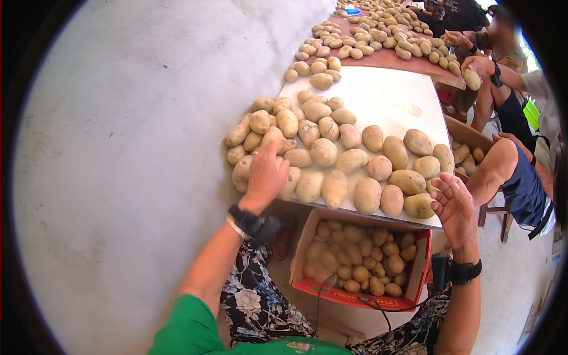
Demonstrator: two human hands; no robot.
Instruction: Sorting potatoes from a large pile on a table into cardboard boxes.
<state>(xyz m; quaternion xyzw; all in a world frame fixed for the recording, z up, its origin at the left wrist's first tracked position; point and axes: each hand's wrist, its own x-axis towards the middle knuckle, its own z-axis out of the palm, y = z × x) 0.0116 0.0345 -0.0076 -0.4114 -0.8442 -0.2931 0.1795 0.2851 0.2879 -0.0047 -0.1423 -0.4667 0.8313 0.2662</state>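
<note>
Many tan potatoes (323, 152) lie across the near part of a white tabletop (378, 89), heaped thicker at its left end. My left hand (266, 171) reaches over that left heap, fingers stretched forward among the potatoes; its fingertips seem to touch some, with none visibly gripped. At the table's near right corner my right hand (454, 204) is raised, palm turned in and fingers loosely bent and apart, holding nothing. The potatoes nearest to it sit along the table's right edge. Each of my wrists wears a black strap with a small device.
Below the table's near edge, between my knees, stands a red cardboard box (358, 300) of potatoes, a black cable across it. A reddish table (390, 59) with more potatoes adjoins behind. At right, seated co-workers; one hand holds a potato (472, 80). Another potato box (473, 131) stands there.
</note>
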